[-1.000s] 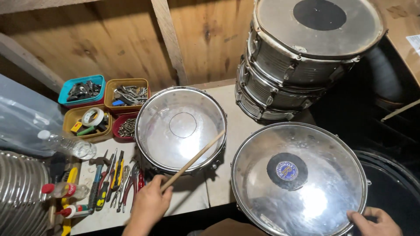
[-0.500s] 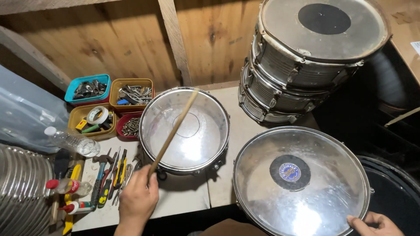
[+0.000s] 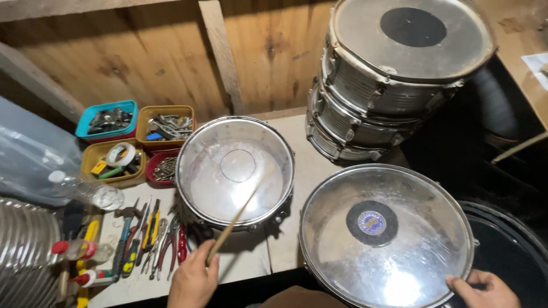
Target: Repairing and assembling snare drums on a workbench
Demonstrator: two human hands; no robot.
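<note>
Wooden drumstick [image 3: 240,212] is pinched in the left hand [image 3: 194,280] right at its butt end, fingers closed round it, thumb on top; the tip angles up and away from that grip and hovers over the clear head of the small snare drum [image 3: 235,171], which sits just beyond the knuckles on the bench [image 3: 297,171]. Right hand [image 3: 482,290] is curled onto the near rim of the big drum [image 3: 387,235], fingers closed on the edge, steadying it; that drum lies flat, just right of the stick. For tapping a head to hear it, I'd reckon a loose hold this far back works best; let the stick bounce, don't bury it; strike near each lug in turn. Left of the gripping hand there's a row of pliers and screwdrivers [image 3: 145,239], then a plastic bottle [image 3: 85,191], then trays of hardware [image 3: 137,140]. Farthest off, past the snare, stacked drums [image 3: 394,74] lean against the wooden wall [image 3: 142,51].
</note>
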